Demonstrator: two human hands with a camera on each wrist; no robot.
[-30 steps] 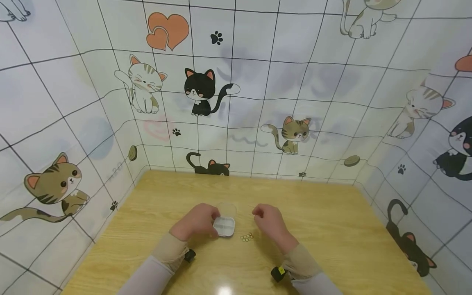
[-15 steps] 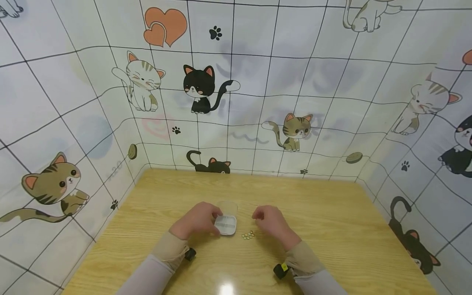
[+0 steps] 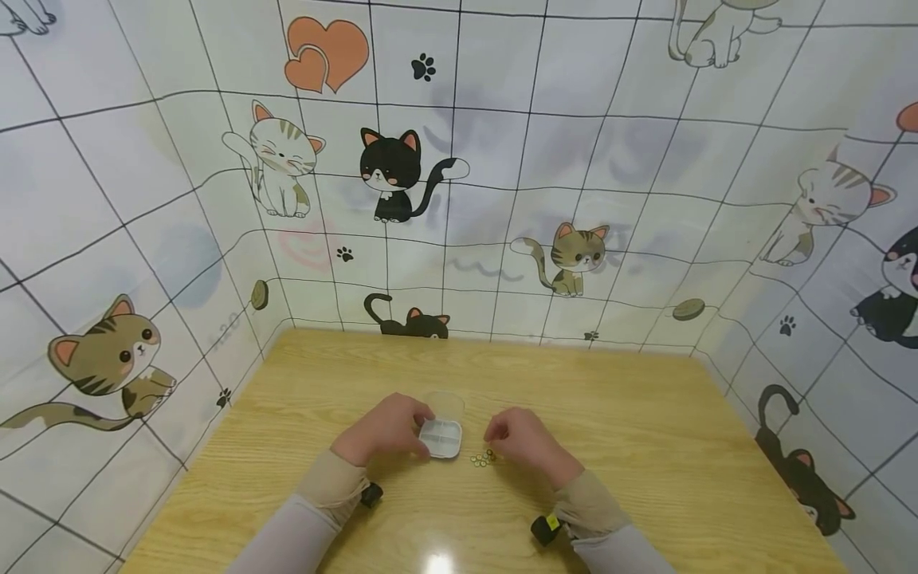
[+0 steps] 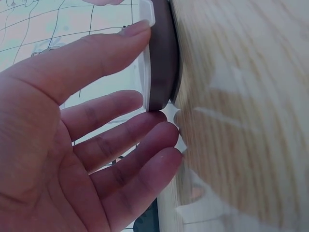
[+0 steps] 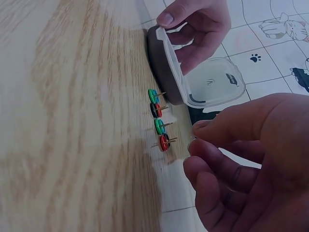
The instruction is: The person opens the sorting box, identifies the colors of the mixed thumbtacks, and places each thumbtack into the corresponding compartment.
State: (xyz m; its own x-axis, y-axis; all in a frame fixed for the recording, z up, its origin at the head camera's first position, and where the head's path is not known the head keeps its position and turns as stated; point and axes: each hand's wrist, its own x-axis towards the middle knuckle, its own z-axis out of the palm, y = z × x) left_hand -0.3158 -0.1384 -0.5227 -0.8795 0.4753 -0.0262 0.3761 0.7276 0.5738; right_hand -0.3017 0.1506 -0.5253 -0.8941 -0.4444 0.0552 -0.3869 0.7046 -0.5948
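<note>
Thumbtacks (image 5: 159,126) beside open box (image 3: 441,439), right hand (image 3: 527,437) near

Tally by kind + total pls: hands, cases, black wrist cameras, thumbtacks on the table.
Hands: 2 (left hand, right hand)
Case: 1
Black wrist cameras: 2
Thumbtacks: at least 4; overlapping, exact count unclear
Total: at least 9

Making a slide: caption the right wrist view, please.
Right hand near thumbtacks standing points-up, while the left hand holds an open, clear-lidded case.
</note>
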